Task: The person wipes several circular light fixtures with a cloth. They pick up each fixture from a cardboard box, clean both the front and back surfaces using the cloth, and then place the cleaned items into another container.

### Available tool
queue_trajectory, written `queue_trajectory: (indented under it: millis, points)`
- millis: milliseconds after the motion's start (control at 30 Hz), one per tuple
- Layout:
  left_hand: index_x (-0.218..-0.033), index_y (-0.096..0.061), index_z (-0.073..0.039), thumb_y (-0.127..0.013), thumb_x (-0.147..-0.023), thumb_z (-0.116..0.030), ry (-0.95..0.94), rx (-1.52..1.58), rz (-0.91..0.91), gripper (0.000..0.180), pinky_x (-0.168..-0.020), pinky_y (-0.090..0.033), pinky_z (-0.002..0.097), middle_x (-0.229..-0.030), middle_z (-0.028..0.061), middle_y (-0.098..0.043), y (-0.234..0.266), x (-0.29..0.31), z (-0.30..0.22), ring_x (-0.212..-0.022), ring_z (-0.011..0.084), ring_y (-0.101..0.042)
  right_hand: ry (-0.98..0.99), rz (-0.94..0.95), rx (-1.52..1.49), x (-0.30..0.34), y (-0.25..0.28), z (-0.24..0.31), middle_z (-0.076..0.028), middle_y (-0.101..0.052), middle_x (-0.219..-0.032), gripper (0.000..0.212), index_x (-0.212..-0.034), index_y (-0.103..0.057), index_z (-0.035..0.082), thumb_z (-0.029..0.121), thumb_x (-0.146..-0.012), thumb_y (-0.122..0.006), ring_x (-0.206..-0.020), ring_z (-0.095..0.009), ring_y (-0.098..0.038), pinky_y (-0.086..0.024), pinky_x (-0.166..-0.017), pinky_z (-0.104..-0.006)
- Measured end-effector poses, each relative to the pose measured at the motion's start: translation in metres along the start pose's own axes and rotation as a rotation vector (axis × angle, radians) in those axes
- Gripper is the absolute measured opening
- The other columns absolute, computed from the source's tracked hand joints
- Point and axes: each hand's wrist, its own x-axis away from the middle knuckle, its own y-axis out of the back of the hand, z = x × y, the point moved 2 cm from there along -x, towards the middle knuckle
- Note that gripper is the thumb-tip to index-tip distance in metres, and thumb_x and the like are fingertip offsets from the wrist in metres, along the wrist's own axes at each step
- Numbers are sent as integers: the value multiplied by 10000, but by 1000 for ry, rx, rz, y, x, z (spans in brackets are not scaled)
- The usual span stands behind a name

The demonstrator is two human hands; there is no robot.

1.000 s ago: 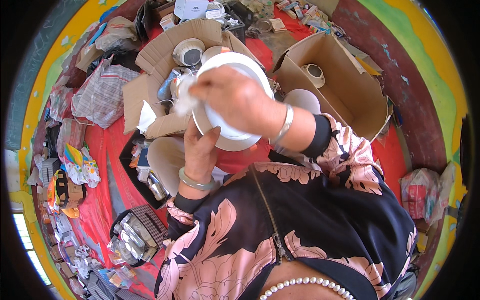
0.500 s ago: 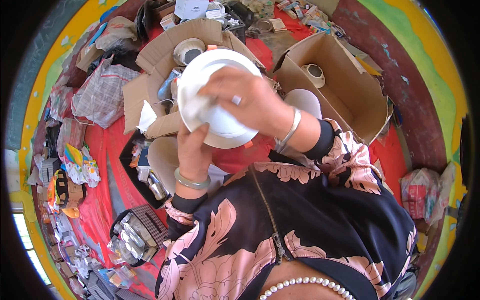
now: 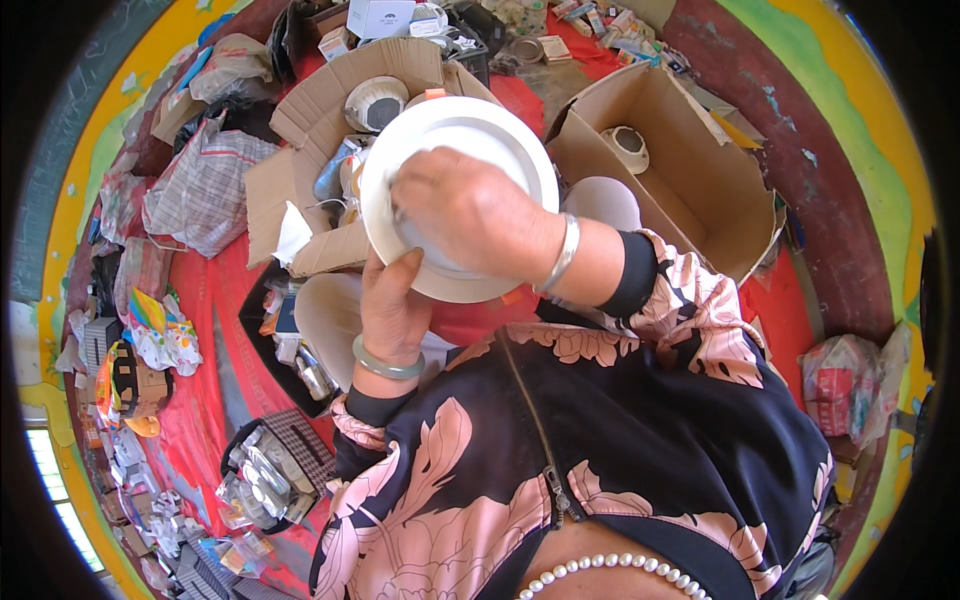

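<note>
At my right stands a deep, open brown cardboard box [image 3: 700, 170]; ahead, leftward, a brown cardboard box with spread flaps [image 3: 400, 62]. Nearer me, raised between my hands, is a round white dish-shaped piece with a broad rim [image 3: 480, 125]. My right hand [image 3: 472, 205] curls over its face; whether it grips anything, I cannot tell. My left hand [image 3: 390, 305] grasps its lower-left rim.

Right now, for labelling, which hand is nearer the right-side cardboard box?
Right: the right hand is over the white disc, left of the box; the left hand is farther left.
</note>
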Motion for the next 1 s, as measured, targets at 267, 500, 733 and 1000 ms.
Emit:
queue_trajectory:
  millis: [267,500,733,1000]
  points:
    - [-1312,-415,-7,-583,-805,-78,39,90,-1,539,-995,-371,364,-1243,89,-508,12,1,-5,-1142,215,-489,85,75,47,14,7,-35,-104,-612,-856,124,-820,-628,35,64,-700,-614,-824,-275,-593,-500,-702,-351]
    - [-1297,-436,-14,-598,-809,-95,36,64,-3,520,-1004,-364,364,-1238,82,-518,5,2,0,-1150,215,-486,-94,-104,11,-9,5,-28,-113,-608,-813,92,-823,-624,52,57,-732,-613,-805,-300,-586,-486,-721,-368]
    - [-1307,-409,2,-591,-835,-224,-71,-21,-53,554,-1011,-362,393,-1275,93,-499,25,-1,-13,-1178,245,-476,65,221,-499,17,1,-7,-100,-602,-872,70,-779,-602,53,17,-719,-590,-844,-292,-583,-487,-747,-357]
    - [-1269,-451,6,-590,-797,-110,-49,21,-83,506,-964,-412,377,-1192,99,-538,25,5,-16,-1103,224,-525,3,98,37,14,13,-63,-105,-577,-847,117,-812,-590,32,10,-697,-581,-850,-298,-570,-472,-777,-356]
